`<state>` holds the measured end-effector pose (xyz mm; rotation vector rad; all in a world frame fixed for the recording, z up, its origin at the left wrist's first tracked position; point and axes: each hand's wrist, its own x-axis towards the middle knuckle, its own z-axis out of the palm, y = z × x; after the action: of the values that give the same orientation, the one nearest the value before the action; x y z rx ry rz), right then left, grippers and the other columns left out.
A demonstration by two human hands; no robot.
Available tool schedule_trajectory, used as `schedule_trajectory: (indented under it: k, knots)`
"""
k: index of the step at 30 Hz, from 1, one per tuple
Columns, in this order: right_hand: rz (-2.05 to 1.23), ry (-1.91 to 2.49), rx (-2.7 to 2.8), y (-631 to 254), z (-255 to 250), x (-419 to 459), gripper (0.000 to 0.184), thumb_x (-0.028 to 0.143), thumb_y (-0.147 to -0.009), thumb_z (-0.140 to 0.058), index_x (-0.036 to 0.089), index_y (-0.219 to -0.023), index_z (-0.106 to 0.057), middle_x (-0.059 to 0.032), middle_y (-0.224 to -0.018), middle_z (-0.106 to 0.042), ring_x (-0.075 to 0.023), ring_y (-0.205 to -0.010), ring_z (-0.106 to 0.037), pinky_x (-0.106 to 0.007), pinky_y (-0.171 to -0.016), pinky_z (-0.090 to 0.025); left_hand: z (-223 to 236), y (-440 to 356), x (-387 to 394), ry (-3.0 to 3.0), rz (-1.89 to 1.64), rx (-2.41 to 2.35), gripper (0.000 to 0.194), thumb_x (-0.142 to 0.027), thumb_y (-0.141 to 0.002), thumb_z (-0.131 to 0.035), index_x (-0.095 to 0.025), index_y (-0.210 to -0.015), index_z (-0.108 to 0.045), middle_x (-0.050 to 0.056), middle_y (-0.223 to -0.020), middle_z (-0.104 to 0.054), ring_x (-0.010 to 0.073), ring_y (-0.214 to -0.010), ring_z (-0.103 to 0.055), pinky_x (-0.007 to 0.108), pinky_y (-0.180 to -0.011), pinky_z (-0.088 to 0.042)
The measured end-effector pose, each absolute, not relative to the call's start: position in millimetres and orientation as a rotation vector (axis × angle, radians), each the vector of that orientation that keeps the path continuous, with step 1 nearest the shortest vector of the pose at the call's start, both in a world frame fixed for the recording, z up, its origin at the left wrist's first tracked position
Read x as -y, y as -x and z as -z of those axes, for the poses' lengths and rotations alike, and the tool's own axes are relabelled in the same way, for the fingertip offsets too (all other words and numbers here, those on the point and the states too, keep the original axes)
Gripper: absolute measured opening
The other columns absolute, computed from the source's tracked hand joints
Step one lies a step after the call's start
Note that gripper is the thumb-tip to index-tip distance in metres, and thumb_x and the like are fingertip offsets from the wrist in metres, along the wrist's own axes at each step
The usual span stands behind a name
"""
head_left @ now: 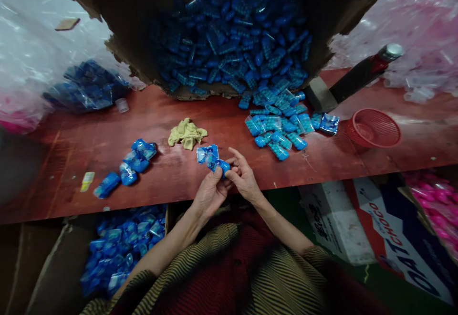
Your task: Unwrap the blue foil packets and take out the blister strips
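Above the table's near edge, my left hand [207,192] and my right hand [246,181] pinch a small blue container [223,166] between thumbs and fingers. Against it, at the left thumb, is a blue printed wrapper [207,153] with a pale edge. Where wrapper and container meet is partly hidden by my fingers. My right index finger sticks out. To the left lie several blue wrapped pieces [136,161]. On the right is a loose heap of clear, blue-capped containers of blue beads [281,124], with a folded blue wrapper [329,123] beside it.
A torn cardboard box [118,43] full of blue containers opens toward me. A yellowish cloth [187,133], a red basket [374,129] and a dark, silver-capped bottle [368,74] are on the red table [150,107]. Blue pieces [121,248] fill a box below.
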<state>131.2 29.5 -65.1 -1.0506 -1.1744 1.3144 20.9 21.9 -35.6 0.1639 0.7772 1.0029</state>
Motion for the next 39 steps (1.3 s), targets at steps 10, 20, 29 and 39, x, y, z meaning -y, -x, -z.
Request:
schedule_trajectory:
  k: [10, 20, 29, 39]
  knots:
    - [-1.179, 1.179, 1.217, -117.4, 62.3, -28.4, 0.048, 0.027, -0.078, -0.057, 0.025, -0.126, -0.05, -0.0019, -0.101, -0.062, -0.0138, -0.086, -0.059, -0.027, -0.082, -0.05, 36.5, -17.0, -23.7, -0.153, -1.039, -0.817, 0.021, -0.028, -0.08, -0.065, -0.012, -0.094, -0.066, 0.01, -0.092, -0.071, 0.0233, -0.102, -0.063, 0.035, -0.093, -0.048]
    - [-1.031, 1.309, 1.215, -106.9, 70.6, -23.1, 0.049, 0.031, -0.08, -0.057, 0.023, -0.127, -0.049, -0.0038, -0.098, -0.061, -0.0141, -0.079, -0.056, -0.027, -0.074, -0.05, 37.2, -17.5, -26.8, -0.127, -1.067, -0.842, 0.022, -0.031, -0.082, -0.062, -0.011, -0.089, -0.065, 0.011, -0.092, -0.07, 0.0226, -0.099, -0.064, 0.034, -0.091, -0.05]
    - [-1.328, 1.239, 1.168, -117.1, 71.1, -33.4, 0.033, 0.034, -0.082, -0.052, 0.02, -0.11, -0.06, 0.0, -0.086, -0.06, -0.012, -0.076, -0.058, -0.024, -0.073, -0.049, 40.4, -5.8, -29.4, -0.071, -1.016, -0.839, 0.018, -0.023, -0.089, -0.05, -0.012, -0.091, -0.064, 0.011, -0.095, -0.07, 0.0218, -0.1, -0.064, 0.038, -0.094, -0.046]
    - [-1.127, 1.226, 1.591, -116.7, 69.1, -42.2, 0.036, 0.028, -0.084, -0.053, 0.019, -0.119, -0.058, -0.0058, -0.097, -0.06, -0.0155, -0.085, -0.057, -0.031, -0.085, -0.047, 27.5, 47.8, -43.0, -0.042, -1.311, -0.958, 0.032, -0.033, -0.092, -0.044, -0.014, -0.076, -0.064, 0.007, -0.074, -0.07, 0.0188, -0.079, -0.068, 0.035, -0.083, -0.052]
